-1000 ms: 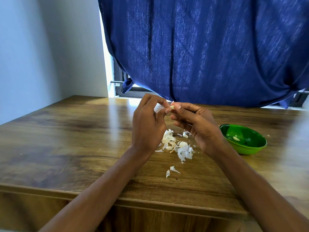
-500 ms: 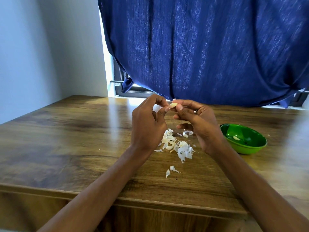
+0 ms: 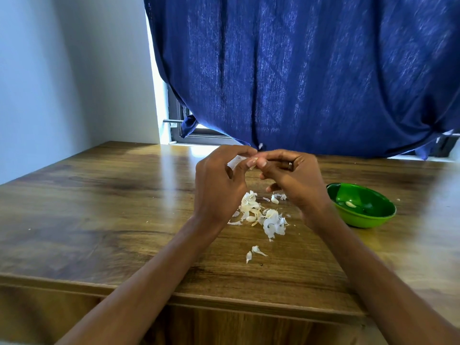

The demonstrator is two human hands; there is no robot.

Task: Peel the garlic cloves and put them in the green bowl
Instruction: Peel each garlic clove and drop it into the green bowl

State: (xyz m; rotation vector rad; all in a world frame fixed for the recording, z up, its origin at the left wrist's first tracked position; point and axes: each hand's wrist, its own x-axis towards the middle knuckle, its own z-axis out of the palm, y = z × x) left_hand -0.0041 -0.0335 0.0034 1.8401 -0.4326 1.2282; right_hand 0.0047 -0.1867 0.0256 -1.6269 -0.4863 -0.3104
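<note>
Left hand (image 3: 219, 185) and right hand (image 3: 296, 178) both pinch one garlic clove (image 3: 253, 166) above the table (image 3: 99, 220). Green bowl (image 3: 373, 217) on the right holds one peeled clove (image 3: 350, 204).

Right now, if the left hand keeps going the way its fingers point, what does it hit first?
The right hand: left hand fingertips point right and already meet its fingertips at the garlic clove pinched between them. Depth beyond is unclear.

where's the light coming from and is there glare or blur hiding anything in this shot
Head view: daylight enters through the window gap beside the blue curtain, throwing a bright glare streak on the wooden table. The garlic clove pinched between the left hand and right hand is mostly hidden. The green bowl reads clearly; wide-angle distortion bends the edges.
</note>
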